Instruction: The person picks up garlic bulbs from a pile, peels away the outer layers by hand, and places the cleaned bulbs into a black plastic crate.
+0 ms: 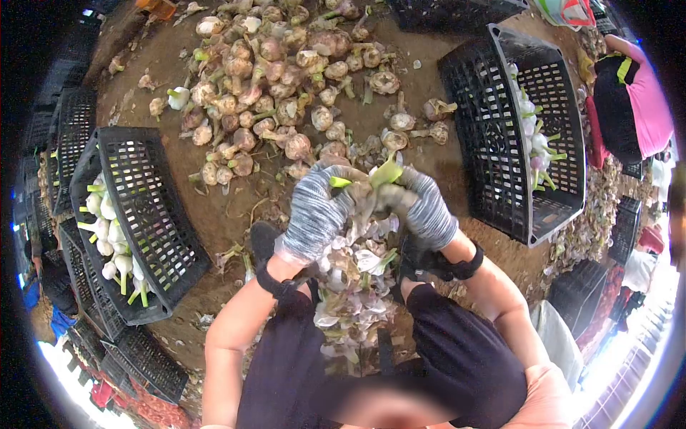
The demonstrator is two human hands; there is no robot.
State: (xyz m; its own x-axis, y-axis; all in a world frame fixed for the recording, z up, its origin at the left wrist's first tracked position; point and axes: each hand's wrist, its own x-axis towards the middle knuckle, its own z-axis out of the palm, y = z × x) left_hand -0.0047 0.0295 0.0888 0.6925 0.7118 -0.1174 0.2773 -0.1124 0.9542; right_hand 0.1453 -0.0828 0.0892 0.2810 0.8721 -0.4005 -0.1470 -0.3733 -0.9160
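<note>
Both my hands wear grey striped gloves and meet in front of my knees. My left hand (318,211) is closed round a garlic bulb, mostly hidden by the fingers; a cut green stem (340,182) pokes out by its thumb. My right hand (423,207) is closed on a pale green strip of garlic skin (386,173) beside it, its fingers slightly blurred. Papery skins hang between the hands. Below them lies a heap of peeled skins (357,300), with a white garlic piece with a green stem (373,262) on top.
A pile of unpeeled garlic bulbs (286,86) covers the ground ahead. Black crates holding cleaned garlic stand at left (153,222) and right (486,136). A person in pink (650,100) is at far right. More crates (75,132) line the left side.
</note>
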